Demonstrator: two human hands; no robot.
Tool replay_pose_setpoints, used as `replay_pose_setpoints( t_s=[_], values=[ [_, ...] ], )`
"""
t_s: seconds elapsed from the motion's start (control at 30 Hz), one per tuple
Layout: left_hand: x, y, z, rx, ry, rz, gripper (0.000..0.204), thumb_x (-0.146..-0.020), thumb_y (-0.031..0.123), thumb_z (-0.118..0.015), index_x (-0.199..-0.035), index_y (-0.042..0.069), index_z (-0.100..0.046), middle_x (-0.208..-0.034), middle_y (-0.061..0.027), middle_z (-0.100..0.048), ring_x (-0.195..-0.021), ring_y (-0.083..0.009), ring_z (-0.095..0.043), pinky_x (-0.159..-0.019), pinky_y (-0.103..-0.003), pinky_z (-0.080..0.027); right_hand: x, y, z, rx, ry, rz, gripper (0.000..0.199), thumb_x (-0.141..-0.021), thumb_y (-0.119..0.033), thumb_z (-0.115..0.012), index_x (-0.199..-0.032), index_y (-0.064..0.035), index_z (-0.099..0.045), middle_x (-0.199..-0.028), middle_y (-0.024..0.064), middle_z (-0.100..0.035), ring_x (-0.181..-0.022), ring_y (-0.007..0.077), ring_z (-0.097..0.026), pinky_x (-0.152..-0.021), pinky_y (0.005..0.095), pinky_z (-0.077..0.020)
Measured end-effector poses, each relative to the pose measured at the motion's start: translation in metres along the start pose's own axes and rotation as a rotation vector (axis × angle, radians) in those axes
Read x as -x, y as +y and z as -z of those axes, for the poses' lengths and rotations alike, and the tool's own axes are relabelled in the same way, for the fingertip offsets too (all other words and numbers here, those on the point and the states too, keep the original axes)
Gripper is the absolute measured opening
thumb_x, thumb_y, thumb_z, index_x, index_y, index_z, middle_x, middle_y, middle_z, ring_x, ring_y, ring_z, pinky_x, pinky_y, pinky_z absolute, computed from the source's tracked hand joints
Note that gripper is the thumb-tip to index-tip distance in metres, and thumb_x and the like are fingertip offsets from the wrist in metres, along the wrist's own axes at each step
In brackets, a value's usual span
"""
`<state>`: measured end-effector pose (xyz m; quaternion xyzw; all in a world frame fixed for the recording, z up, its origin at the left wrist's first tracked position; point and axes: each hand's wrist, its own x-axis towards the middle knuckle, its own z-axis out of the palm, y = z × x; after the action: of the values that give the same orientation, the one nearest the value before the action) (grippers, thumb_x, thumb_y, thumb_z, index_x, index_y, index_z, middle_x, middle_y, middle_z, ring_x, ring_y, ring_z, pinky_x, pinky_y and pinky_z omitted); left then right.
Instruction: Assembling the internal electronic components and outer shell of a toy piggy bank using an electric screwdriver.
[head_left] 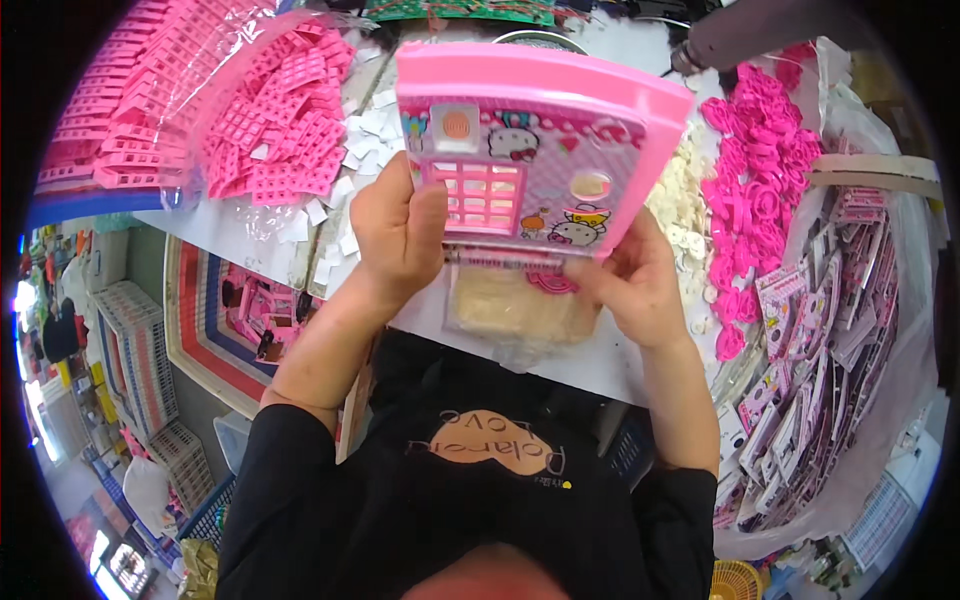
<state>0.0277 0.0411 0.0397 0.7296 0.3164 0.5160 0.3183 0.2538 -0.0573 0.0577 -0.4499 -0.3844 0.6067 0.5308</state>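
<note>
Head view showed both hands raised above the white table (600,365), holding a flat pink plastic toy panel with cartoon stickers and a grid of square key openings (535,150). The left hand (398,235) gripped the panel's lower left corner, fingers curled and pressed together, thumb lying on the front face beside the key grid. The right hand (625,280) held the lower right edge, fingers closed against the panel's underside and thumb along its rim. The panel was tilted, its top edge farther from the person than the hands.

Directly beneath the hands, on the table, lay a clear plastic bag of pale beige small parts (515,305), with a single pink ring-shaped piece (550,283) just beside the right hand's thumb. Beyond the left hand lay a heap of pink plastic key-grid frames (275,120), partly under clear plastic film, with loose white square slips (360,135) scattered between that heap and the panel. To the right of the right hand lay a pile of magenta plastic ring pieces (755,190), and past it a large bag of printed sticker sheets (810,370). White round discs (680,195) lay between the panel and the magenta pile.
</note>
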Motion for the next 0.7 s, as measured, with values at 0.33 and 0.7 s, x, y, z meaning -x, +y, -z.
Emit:
replay_pose_setpoints(
  t_s=[0.33,0.7],
  values=[
    [-0.008,-0.014,0.022,-0.24,-0.744,-0.247,0.044,-0.073,0.001,-0.065,-0.115,0.01,-0.07,-0.131,-0.0141,-0.063,-0.127,-0.0395,-0.055,-0.103,-0.048,-0.047,0.008,0.013,0.061,1.335,-0.095,0.458,0.05,-0.074,-0.011,-0.071,-0.124,-0.0112,-0.068,-0.14,0.012,-0.06,-0.126,0.0392,-0.052,-0.105,0.0444,-0.0472],
    [-0.003,0.004,0.006,-0.296,-0.746,-0.234,0.052,-0.074,0.004,-0.063,-0.126,0.005,-0.064,-0.137,-0.0146,-0.059,-0.13,-0.0389,-0.052,-0.11,-0.053,-0.041,0.016,0.01,0.026,1.619,0.023,0.302,0.055,-0.085,-0.026,-0.073,-0.135,-0.0088,-0.059,-0.149,0.0176,-0.046,-0.134,0.0445,-0.041,-0.111,0.0514,-0.04]
  ],
)
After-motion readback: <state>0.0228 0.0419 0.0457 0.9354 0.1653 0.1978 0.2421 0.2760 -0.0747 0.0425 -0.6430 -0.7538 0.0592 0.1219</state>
